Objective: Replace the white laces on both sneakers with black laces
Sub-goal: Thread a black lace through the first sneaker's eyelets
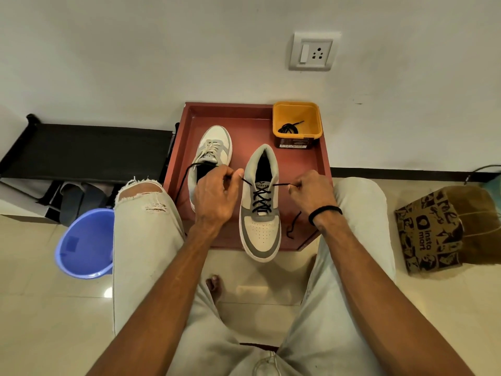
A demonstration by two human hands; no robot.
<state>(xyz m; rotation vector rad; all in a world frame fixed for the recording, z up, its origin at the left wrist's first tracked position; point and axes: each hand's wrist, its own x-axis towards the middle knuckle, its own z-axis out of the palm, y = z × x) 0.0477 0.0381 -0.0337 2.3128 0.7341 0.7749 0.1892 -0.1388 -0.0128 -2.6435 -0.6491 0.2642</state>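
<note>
Lap: pale ripped jeans [143,240] fill the bottom, knees spread, a bare foot [214,284] on the tiled floor between them.
Near shoe: the grey-and-cream sneaker [260,232] sits toe towards the camera, toe hanging over the front rim of the red tray [244,115] — black lace [260,200] crossed up the eyelets.
Left hand: left hand [215,192] pinches one lace end between thumb and curled fingers, just left of the shoe's tongue; the slack loops out left over the tray's edge.
Right hand: right hand [311,189], black band on the wrist, fingers curled tight on the other lace end; its tail lies on the tray below the wrist.
Far shoe: second sneaker [212,156] beside it on the left, partly behind the left hand, white laces [210,149] in place.
Tub: yellow tub [296,123] in the tray's far right corner — a bundled black lace inside.
Sides: blue bucket [85,242] left, paper bag [444,229] right.
Wall: socket [313,51] above the tray.
</note>
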